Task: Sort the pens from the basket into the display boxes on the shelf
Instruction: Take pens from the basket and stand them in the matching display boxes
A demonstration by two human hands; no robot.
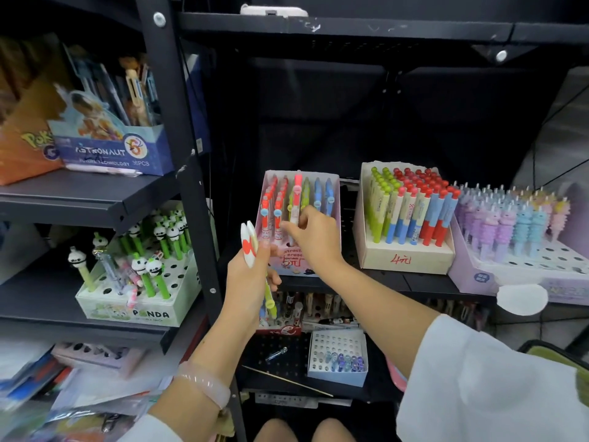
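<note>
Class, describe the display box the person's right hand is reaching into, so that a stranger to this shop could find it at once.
Start at the black upright post of the shelving and look just right of it, on the middle shelf. The pink display box stands first in the row, left of a cream box marked in red. It alone holds pens lying in slanted red, green and blue columns, with the right hand pinching one.

A red-topped pen (296, 199) is pinched by the right hand (314, 239) at the pink display box (334, 199) on the shelf (414, 283). A bundle of pens (250, 247) is gripped upright by the left hand (251, 282), just beside the box
</note>
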